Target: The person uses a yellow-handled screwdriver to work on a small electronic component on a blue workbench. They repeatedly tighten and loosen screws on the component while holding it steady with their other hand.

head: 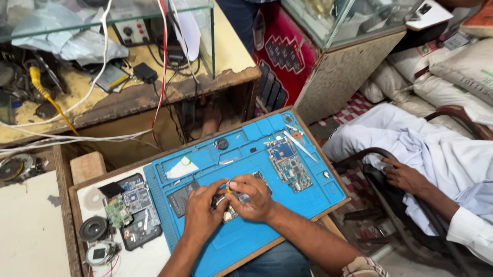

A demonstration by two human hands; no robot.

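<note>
Both hands met over the middle of a blue mat (pixel 245 238) that lay on the table (pixel 147 267), likely so small parts stayed put on its ridged trays. The left hand (pixel 202 209) was curled around a small phone part (pixel 229 212), fingers pressed together on it to steady it against the mat. The right hand (pixel 254 198) pinched a thin tool with a yellow tip (pixel 228 184), held low so the tip met the part directly beneath the fingertips. The part sat between the two hands, mostly hidden by them, so its exact kind could not be told. A circuit board (pixel 292 167) and tweezers (pixel 301 147) lay apart on the mat's far right, within reach. More boards (pixel 136 207) rested left of the mat. Another person's hand (pixel 404 177) lay on a chair arm, well apart.
</note>
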